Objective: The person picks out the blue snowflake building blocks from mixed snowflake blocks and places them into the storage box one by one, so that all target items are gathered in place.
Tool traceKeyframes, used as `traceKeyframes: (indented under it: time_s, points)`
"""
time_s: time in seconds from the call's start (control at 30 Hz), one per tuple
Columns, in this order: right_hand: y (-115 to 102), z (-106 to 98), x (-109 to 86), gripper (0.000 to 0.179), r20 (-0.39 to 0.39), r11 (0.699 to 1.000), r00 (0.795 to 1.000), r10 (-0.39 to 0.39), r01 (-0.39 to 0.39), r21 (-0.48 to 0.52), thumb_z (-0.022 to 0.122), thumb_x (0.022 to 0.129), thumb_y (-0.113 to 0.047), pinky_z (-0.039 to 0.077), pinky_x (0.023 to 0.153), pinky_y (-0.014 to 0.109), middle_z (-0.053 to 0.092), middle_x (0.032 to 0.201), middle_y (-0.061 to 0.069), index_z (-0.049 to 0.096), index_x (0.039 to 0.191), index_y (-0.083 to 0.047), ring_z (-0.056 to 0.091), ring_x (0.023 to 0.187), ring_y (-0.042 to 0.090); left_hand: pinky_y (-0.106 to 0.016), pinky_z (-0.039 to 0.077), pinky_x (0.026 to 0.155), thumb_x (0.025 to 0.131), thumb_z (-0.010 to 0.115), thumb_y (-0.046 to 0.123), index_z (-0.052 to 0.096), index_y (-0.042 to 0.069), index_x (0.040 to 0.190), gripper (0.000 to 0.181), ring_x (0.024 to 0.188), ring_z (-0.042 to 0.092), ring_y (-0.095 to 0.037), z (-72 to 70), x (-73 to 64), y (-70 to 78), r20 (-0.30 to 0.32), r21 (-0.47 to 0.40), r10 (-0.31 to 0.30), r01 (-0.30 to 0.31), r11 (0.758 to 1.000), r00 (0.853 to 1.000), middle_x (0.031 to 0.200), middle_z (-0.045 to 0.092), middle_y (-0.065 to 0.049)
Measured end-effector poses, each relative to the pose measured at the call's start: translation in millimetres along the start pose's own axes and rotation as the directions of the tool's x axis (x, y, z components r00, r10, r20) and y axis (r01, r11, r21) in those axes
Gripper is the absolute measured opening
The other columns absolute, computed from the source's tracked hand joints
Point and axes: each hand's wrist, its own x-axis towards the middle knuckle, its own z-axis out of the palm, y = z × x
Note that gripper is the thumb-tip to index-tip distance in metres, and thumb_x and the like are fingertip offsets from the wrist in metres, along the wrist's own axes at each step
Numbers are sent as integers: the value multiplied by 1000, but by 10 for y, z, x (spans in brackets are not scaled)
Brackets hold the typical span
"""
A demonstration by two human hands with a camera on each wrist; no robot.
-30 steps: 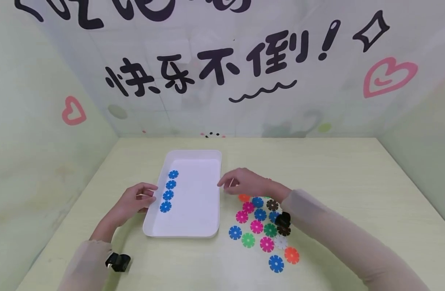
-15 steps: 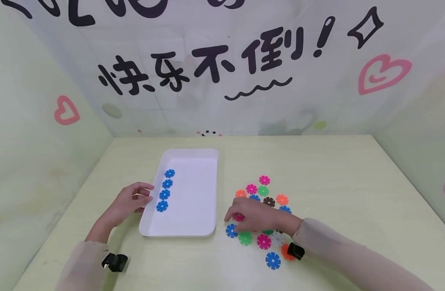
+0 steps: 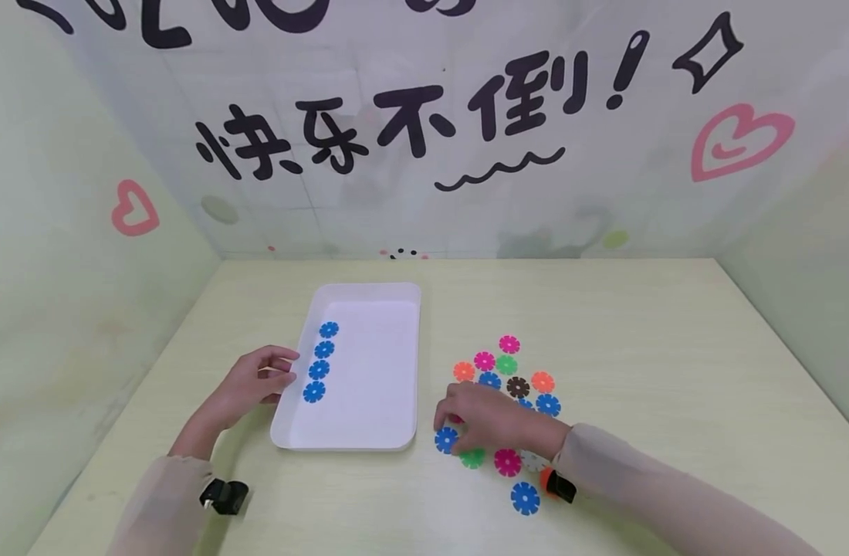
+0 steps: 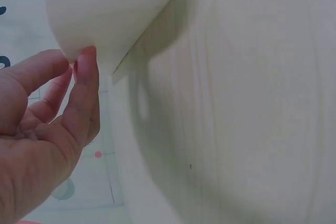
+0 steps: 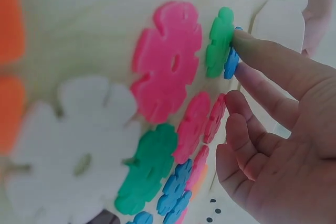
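My left hand (image 3: pixel 247 386) holds the left rim of a white tray (image 3: pixel 376 371) between thumb and fingers; the left wrist view shows the fingertips (image 4: pixel 87 53) at the tray's edge (image 4: pixel 113 14). Inside the tray, several blue snowflake discs (image 3: pixel 319 370) form a column along its left side. To the right of the tray, my right hand (image 3: pixel 494 417) has thumb and forefinger at opposite edges of a blue snowflake disc (image 3: pixel 445 441), pinching it at the table. Beside it in the right wrist view is a light green disc (image 5: pixel 219 43). My right hand hides part of the pile.
Loose snowflake discs in pink (image 3: pixel 507 462), orange (image 3: pixel 542 381), brown (image 3: pixel 518 387) and other colours lie around the right hand. Another blue disc (image 3: pixel 525 498) lies nearest the front. Printed walls (image 3: pixel 466 224) enclose the table (image 3: pixel 640 332) at the back and sides.
My right hand has come from beside the tray's right edge down to the near-left blue disc, its thumb and forefinger closing on it. The left hand has stayed at the tray.
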Motion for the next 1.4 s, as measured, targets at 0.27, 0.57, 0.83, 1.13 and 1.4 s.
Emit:
traceKeyframes:
  time_s: [0.27,0.57,0.83,1.13,1.4]
  points:
    - [-17,11,16,29,8,1000,1000,1,-1,-15,80,70,-20,43,58,18,47,76,-10,65,94,-21,44,72,6,-34,53,71,90,59,10,46,0,125,39,88,55,-26,5,9,-3,0,4,4,-4,1000,1000,105,51,-15]
    - [-89,12,14,31,22,999,1000,-10,9,47,79,71,-8,45,61,17,50,79,-13,59,90,-22,47,76,6,-33,53,71,90,59,11,46,0,125,39,88,55,-25,6,1,0,-3,6,2,-2,1000,1000,106,51,-15]
    - [-129,19,1,25,36,992,998,-55,51,116,73,76,-3,46,65,15,52,81,-14,61,87,-22,50,76,5,-33,53,71,90,59,10,46,-1,125,39,88,55,-26,9,-4,0,-2,0,9,-9,1000,1000,105,51,-15]
    - [-213,-117,-14,16,34,987,991,-128,124,103,66,83,-4,46,67,15,57,83,-12,69,92,-16,50,73,4,-35,53,72,90,59,10,46,-1,125,39,90,55,-27,6,-9,-4,-2,-3,12,-12,1000,1000,105,51,-16]
    - [-338,-375,64,16,3,974,984,-177,175,142,64,84,-2,47,71,15,59,86,-10,70,96,-10,53,77,2,-34,53,71,90,58,9,46,-1,125,39,89,55,-26,3,-5,-4,1,-12,8,-8,1000,1000,105,51,-16]
